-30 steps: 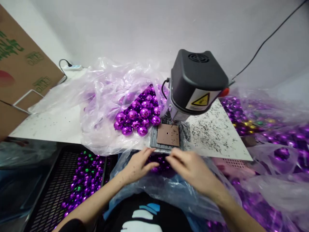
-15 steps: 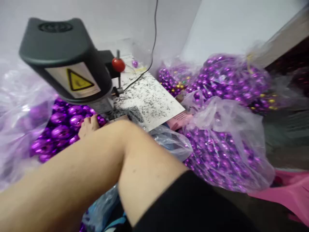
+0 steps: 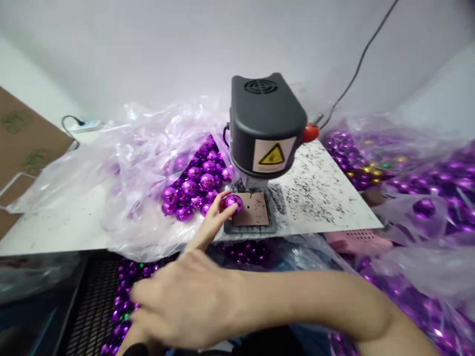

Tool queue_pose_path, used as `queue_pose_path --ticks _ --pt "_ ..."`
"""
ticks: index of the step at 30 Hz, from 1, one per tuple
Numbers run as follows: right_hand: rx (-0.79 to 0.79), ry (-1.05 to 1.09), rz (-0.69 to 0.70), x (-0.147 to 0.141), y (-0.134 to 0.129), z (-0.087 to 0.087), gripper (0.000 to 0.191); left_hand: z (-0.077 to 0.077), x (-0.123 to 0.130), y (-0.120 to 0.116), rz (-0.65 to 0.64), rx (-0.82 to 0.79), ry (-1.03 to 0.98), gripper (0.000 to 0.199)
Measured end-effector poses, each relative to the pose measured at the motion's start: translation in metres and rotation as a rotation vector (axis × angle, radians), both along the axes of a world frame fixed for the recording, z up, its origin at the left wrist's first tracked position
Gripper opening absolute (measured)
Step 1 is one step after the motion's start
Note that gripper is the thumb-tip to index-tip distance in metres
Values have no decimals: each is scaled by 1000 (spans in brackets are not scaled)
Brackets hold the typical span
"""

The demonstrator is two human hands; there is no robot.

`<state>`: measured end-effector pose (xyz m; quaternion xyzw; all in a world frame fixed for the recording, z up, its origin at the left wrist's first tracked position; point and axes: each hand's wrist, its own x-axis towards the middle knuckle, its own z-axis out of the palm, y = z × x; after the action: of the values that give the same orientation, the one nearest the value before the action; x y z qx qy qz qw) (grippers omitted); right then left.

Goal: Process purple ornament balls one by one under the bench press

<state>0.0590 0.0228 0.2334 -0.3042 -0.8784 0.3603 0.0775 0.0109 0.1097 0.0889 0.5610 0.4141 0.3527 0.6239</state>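
My left hand (image 3: 215, 215) holds a shiny purple bauble (image 3: 233, 201) between thumb and fingers. The bauble is over the left edge of a brown board (image 3: 256, 212) with a small hole, on the base of a small bench drill (image 3: 265, 128). The drill's head hides the tool end. Nearer the camera, my right hand (image 3: 185, 299) crosses over my left forearm. It is blurred, its fingers look bent and are partly hidden, and I cannot tell whether it holds anything. Left of the drill lies a pile of purple baubles (image 3: 196, 183) in a clear plastic bag.
Dark specks cover the white tabletop (image 3: 315, 183) right of the drill. A black mesh crate (image 3: 92, 301) with purple and green baubles is below the table's front. A cardboard box (image 3: 29, 153) is at left. Bagged baubles (image 3: 419, 282) and a pink basket (image 3: 356, 241) are at right.
The view has swung left, so the drill now appears near the middle. My right hand, out of sight before, has come into view over my left forearm. The bauble in my left hand now shows.
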Motion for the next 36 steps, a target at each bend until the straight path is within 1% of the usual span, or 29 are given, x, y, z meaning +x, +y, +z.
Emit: queue_pose_path --ticks 1,2,4,6,10,14,16,18,19,20,21,22,23,24,25,26,27,28,29,31,33,34,36 --pt "-64 -9 -3 11 -3 -3 34 -5 3 -1 8 33 22 59" --pt "-138 -9 -36 24 -8 -7 31 -10 6 -2 17 71 42 58" --pt "-285 32 -165 49 -18 -15 27 -17 12 -2 26 160 96 55" --pt "-377 84 -266 69 -29 -22 26 -21 17 -2 34 257 176 52" --pt "-404 100 -414 93 -46 -33 30 -23 24 -3 24 445 321 52" --pt "-458 76 -475 111 -57 -40 29 -23 32 -3 -17 664 447 49" --pt "-448 70 -493 124 -62 -41 30 -24 39 -2 -13 718 520 47" --pt "-387 86 -536 138 -65 -39 31 -25 45 -2 0 726 587 45" --pt "-315 122 -604 145 -65 -37 31 -26 48 -1 8 721 610 44" --pt "-209 183 -708 152 -63 -34 29 -27 50 -1 16 718 621 44" --pt "-64 267 -860 159 -59 -29 26 -28 51 0 19 717 622 43" --pt "105 366 -1046 165 -53 -25 26 -30 52 0 14 720 615 43" --pt "282 473 -1210 170 -44 -19 27 -31 52 0 0 729 603 42" --pt "463 569 -1403 174 -32 -14 30 -32 51 0 -23 743 591 43" --pt "546 624 -1473 177 -19 -8 36 -33 50 1 -48 759 582 43" --pt "625 665 -1412 180 -5 -2 42 -34 49 1 -69 773 578 44" --pt "635 666 -1358 182 10 3 48 -34 47 1 -84 783 579 46" --pt "607 627 -1300 184 24 8 51 -35 46 1 -95 787 584 47" --pt "611 626 -1283 186 36 12 54 -35 45 1 -99 786 590 47" --pt "638 563 -1306 190 56 17 57 -36 45 0 -103 779 598 47" --pt "645 488 -1324 193 69 20 58 -36 45 0 -104 781 596 46" --pt "616 474 -1314 195 72 20 58 -36 45 -1 -101 784 594 46" --pt "532 523 -1272 195 74 19 56 -36 46 -2 -91 784 595 45"
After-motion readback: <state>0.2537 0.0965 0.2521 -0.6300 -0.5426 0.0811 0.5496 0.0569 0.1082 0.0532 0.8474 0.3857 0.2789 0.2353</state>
